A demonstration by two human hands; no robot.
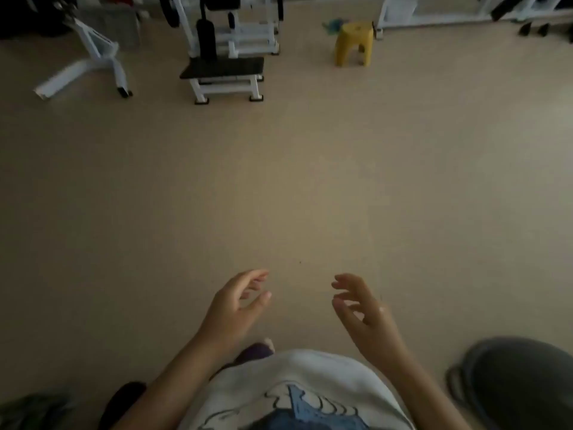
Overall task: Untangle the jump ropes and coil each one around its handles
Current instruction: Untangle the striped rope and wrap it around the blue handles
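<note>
A wide beige floor filled the view, dim toward the edges, with gym gear lined up along the far side. There was a white-framed weight machine with a low black-topped platform in front of it, and a second white frame lay angled off to the left of that. A small yellow stool stood alone to the right of the machine, and more white racking ran along the back wall at the far right.

Down at the near edge, both hands were out over the bare floor, well apart from each other. The left hand hung with fingers loosely curved and thumb spread, gripping nothing. The right hand mirrored it, fingers relaxed and fanned, nothing in it either. Palms faced inward toward one another across the gap.

And the jump ropes? Not to be seen anywhere in this view: none in either hand, none on the stretch of floor between or ahead of them.

Below the arms was a white shirt with a blue print. A dark rounded shape sat at the lower right corner, too blurred to identify, and another dark blur at the lower left.
</note>
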